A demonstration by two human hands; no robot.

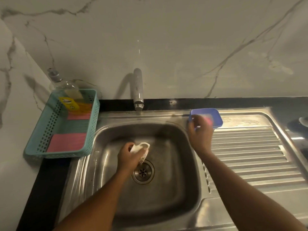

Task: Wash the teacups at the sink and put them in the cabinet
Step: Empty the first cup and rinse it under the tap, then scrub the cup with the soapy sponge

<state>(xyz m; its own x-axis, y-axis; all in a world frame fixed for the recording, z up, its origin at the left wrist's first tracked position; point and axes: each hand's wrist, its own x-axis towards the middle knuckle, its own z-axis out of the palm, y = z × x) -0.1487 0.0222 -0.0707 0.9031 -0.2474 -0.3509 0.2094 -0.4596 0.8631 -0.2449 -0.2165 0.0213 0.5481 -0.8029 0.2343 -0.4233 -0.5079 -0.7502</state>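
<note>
So the teacup (142,150) is down in the sink (166,197), hanging just above the drain (143,171), a bit left of the basin's middle. The person's left hand (128,155) has its fingers wrapped around the cup's side. The cup is tipped over: its long axis runs back to front, with the mouth facing the tap (138,90) at the back edge and the base pointing down at the drain.

There's plenty of open basin all round the cup, mostly to the right and toward the front edge.

The right hand (200,132) is up at the basin's back right corner, against a purple tub (217,116) that sits on the back edge of the ribbed drainboard (246,155). Its fingers are curled, but they're blurry with a pink smear at the tips, so what they grip is anyone's guess.

On the counter's left edge (40,189), a teal basket (41,140) butts up against the sink rim. It holds pink sponges (66,141) and a soap bottle (66,87).
</note>
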